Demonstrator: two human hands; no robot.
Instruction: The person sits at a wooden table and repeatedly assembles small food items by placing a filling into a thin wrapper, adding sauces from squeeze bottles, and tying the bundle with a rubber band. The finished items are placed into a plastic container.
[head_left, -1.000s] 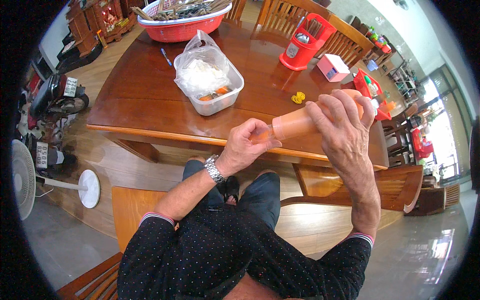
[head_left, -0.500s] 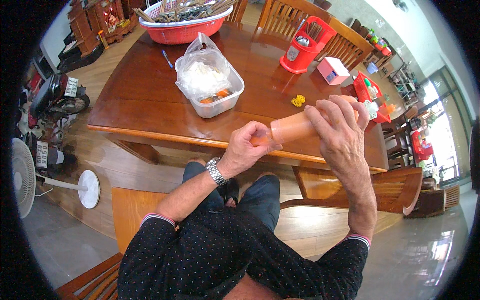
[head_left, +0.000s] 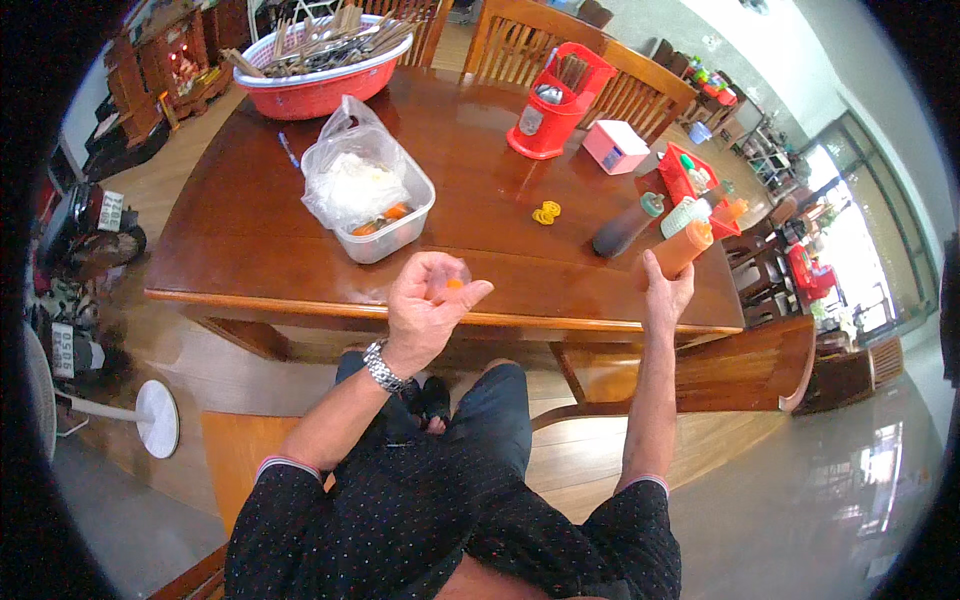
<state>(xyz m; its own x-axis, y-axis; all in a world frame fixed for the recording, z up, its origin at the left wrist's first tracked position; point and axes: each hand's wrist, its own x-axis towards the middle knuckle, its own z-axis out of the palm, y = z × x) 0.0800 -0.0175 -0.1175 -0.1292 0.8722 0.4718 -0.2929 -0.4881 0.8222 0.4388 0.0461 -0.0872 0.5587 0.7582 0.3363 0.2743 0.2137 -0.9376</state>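
An orange squeeze bottle point(head_left: 685, 249) is gripped around its lower part by my right hand point(head_left: 668, 291), over the table's right front corner. Its nozzle points up, tilted slightly right. My left hand point(head_left: 422, 312) is curled around a small clear plastic thing point(head_left: 452, 277) with a bit of orange inside; I cannot tell whether it is a bag or a cup. Just beyond that hand sits a clear tub point(head_left: 392, 240) containing a plastic bag of white stuff point(head_left: 355, 187) and some orange pieces. Close to the squeeze bottle stands a dark sauce bottle point(head_left: 627, 228) with a greenish cap.
Yellow rubber bands point(head_left: 546, 212) lie mid-table point(head_left: 480, 260). Behind them are a red utensil caddy point(head_left: 545, 128) and a pink box point(head_left: 615, 147). A red basket point(head_left: 684, 178) stands at right, a red basin of chopsticks point(head_left: 325, 90) far left. A wooden chair point(head_left: 690, 370) is by my right arm.
My right hand has brought the orange bottle right and down, turning it from sideways to nozzle up, away from my left hand. My left hand still holds the clear plastic thing. The view has shifted.
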